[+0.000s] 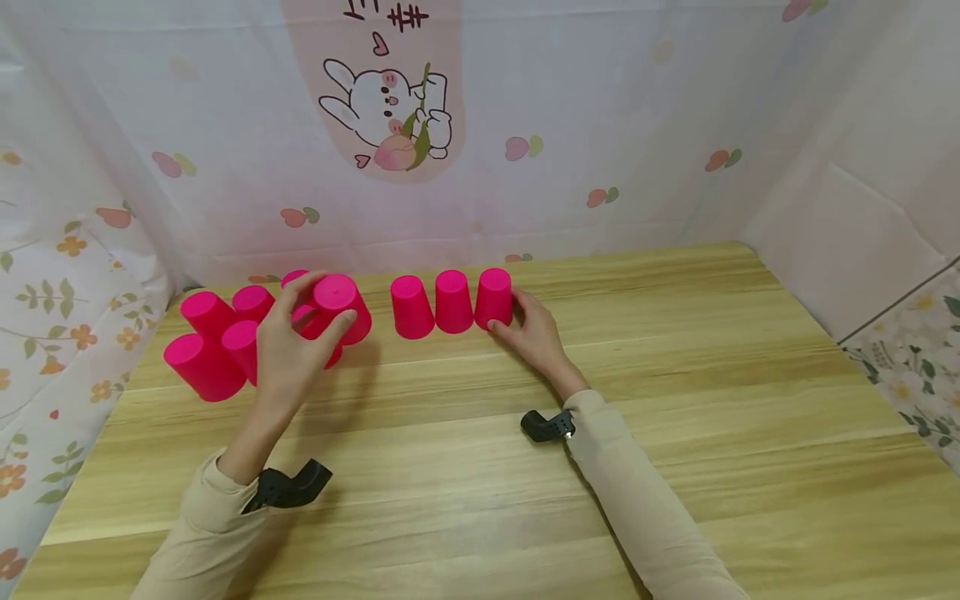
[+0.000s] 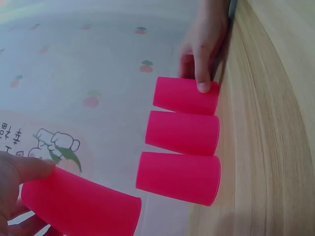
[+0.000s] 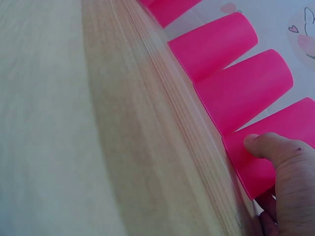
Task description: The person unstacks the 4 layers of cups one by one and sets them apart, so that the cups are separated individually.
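My left hand [image 1: 294, 350] grips a pink cup [image 1: 345, 307] upside down by its sides; in the left wrist view that cup [image 2: 83, 204] hangs apart from the row. My right hand [image 1: 538, 335] holds the rightmost cup [image 1: 494, 298] of three inverted pink cups, thumb on its front and fingers behind. Beside it stand the middle cup [image 1: 453, 302] and the left cup [image 1: 412, 307] of the row, their bases on the table. In the right wrist view the thumb [image 3: 266, 147] presses low on the held cup [image 3: 256, 169].
Several more inverted pink cups [image 1: 204, 367] cluster at the table's left, partly behind my left hand. The wood-grain table [image 1: 465, 467] meets a printed cloth [image 1: 570, 108] at its far edge. Each wrist wears a black camera mount [image 1: 292, 487].
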Tool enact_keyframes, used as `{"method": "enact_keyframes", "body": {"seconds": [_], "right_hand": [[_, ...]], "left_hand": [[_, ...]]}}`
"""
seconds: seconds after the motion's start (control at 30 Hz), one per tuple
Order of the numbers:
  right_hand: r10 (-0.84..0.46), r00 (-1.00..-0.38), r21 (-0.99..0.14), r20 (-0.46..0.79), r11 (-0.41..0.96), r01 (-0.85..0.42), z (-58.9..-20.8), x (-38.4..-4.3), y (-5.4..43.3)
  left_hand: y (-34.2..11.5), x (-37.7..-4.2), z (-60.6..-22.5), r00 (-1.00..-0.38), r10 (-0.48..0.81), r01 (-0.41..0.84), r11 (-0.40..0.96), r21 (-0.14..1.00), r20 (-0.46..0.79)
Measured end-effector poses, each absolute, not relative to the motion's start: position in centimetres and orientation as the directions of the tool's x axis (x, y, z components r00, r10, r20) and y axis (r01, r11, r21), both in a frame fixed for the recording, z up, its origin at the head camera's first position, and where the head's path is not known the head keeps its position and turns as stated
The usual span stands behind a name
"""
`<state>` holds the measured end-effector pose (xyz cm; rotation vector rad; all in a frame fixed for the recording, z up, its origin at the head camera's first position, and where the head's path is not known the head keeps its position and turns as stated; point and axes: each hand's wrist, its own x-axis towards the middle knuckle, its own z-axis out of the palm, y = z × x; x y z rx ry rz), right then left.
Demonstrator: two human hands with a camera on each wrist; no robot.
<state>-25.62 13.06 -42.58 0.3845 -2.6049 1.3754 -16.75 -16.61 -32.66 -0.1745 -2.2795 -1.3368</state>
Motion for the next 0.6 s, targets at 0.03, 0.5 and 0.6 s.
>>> {"method": "enact_keyframes", "body": {"seconds": [0.03,0.5,0.6], "right_hand": [[-0.147,-0.952,-0.783,0.268,0.543,-0.304,-42.6,-25.6,13.1],[-0.149,-0.954,-0.773,0.260,0.560,-0.298,-42.6,-25.7,13.1],[-0.141,-0.954,-0.768,0.263,0.567,-0.296,-42.5,-25.6,13.0]], "left_hand": [[-16.7,-16.6,-32.6,-0.878,-0.134,0.338,0.504,0.795,0.459],[-17.7,-15.7,-32.6,-0.887,-0.158,0.316,0.477,0.820,0.434],[-18.1,-15.3,-32.8,-0.888,-0.162,0.296,0.514,0.805,0.430]]}}
